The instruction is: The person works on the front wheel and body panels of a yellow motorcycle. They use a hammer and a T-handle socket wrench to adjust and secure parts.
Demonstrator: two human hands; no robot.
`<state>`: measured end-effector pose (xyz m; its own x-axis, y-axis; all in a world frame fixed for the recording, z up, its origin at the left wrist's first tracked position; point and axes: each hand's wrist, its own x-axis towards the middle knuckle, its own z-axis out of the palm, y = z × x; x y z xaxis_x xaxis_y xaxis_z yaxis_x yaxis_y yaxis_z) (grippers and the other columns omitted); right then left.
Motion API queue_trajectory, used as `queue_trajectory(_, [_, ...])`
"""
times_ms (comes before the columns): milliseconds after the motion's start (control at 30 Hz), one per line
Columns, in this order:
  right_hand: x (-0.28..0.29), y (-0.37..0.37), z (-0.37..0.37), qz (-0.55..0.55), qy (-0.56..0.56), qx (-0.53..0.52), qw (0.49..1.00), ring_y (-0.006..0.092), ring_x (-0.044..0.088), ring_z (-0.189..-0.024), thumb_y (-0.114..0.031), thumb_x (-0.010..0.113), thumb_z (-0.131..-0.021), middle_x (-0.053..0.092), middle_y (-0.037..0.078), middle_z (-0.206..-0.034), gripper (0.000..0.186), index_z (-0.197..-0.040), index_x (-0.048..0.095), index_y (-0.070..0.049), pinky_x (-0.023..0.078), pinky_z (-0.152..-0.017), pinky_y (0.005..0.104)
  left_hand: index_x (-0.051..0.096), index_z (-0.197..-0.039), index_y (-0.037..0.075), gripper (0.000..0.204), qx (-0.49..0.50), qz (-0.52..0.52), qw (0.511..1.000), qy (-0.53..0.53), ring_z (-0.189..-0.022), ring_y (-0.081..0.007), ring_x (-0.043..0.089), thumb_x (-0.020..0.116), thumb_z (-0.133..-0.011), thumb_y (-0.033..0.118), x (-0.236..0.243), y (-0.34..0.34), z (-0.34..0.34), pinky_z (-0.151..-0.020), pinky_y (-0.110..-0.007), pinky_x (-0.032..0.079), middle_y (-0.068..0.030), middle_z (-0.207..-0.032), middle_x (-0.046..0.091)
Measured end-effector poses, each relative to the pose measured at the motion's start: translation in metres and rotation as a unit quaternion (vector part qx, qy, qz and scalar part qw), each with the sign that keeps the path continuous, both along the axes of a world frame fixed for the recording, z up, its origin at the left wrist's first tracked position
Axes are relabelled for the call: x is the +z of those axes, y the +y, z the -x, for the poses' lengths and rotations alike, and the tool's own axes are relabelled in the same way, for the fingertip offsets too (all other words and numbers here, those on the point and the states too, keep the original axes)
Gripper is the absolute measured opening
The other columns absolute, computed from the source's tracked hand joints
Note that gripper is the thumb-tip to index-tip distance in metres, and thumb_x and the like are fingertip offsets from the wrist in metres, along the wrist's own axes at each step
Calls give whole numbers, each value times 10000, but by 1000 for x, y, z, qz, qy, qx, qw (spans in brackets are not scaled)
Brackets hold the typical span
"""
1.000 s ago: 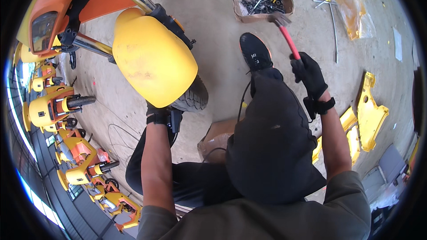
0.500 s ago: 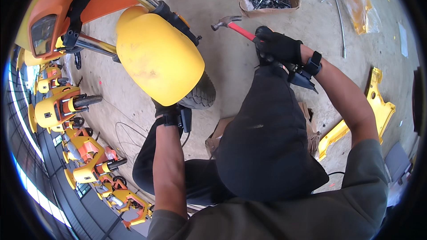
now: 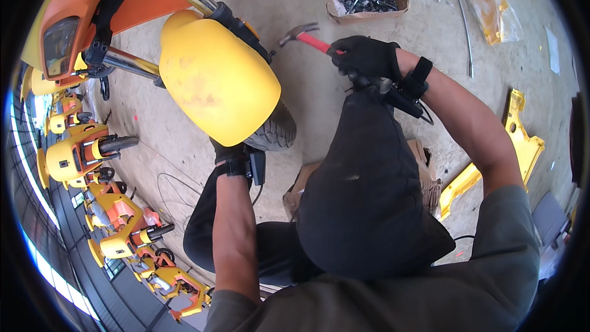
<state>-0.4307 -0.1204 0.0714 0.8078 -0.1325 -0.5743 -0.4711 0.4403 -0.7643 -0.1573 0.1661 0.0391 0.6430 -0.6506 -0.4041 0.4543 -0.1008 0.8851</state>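
Observation:
My right hand [image 3: 365,58], in a black glove, is wrapped round the red handle of a claw hammer [image 3: 313,40]. The hammer's head points left, toward the motorbike's front wheel, and stands apart from it. A yellow front fender [image 3: 218,80] covers the top of that wheel, and its black tyre [image 3: 275,129] shows below the fender. My gloved left hand [image 3: 226,152] is at the fender's near edge, beside the tyre. The fender hides its fingers, so what they touch or hold cannot be seen. Chrome fork tubes [image 3: 132,63] run up from the fender.
A cardboard box [image 3: 367,19] of small hardware sits at the far side. Right of it lie a cross-shaped wrench [image 3: 465,24] and a plastic-wrapped yellow part [image 3: 491,9]. A yellow frame piece [image 3: 522,138] rests at the right. Several yellow-orange motorbikes [image 3: 77,154] line the left.
My right hand has moved left with the hammer, bringing its head closer to the front wheel. The left hand has stayed nearly in place at the fender.

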Motion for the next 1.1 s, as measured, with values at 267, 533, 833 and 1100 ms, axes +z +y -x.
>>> queue_trajectory(267, [23, 4, -3, 67, 3, 42, 997, 89, 527, -514, -204, 540, -863, 558, 22, -678, 176, -896, 563, -33, 434, -444, 240, 364, -1319, 27, 435, 23, -6, 1000, -11, -1104, -242, 520, 404, -961, 271, 3, 9, 8, -887, -352, 468, -120, -1278, 489])
queue_trajectory(533, [-9, -2, 3, 94, -12, 19, 995, 52, 491, -531, -182, 506, -883, 554, -19, -698, 174, -945, 585, -41, 393, -442, 207, 502, -1170, -6, 274, 20, -81, 950, -302, -1006, -213, 572, 401, -936, 95, 39, -38, 44, -827, -278, 477, -128, -1110, 589])
queue_trajectory(833, [35, 13, -19, 30, 80, 64, 994, 4, 404, -494, -218, 500, -915, 495, -36, -734, 234, -1085, 499, -57, 306, -374, 127, 495, -1177, 26, 262, 170, 147, 974, -11, -940, -148, 589, 392, -936, 34, -3, -27, 33, -826, -264, 487, -81, -1078, 588])
queue_trajectory(1100, [32, -3, -16, 37, 117, 51, 991, 14, 368, -441, -245, 491, -933, 482, -33, -713, 184, -1049, 507, -102, 279, -347, 144, 570, -1108, 43, 268, 205, 21, 975, -84, -790, -60, 523, 529, -848, -4, -16, -37, 40, -700, -204, 440, -7, -933, 604])
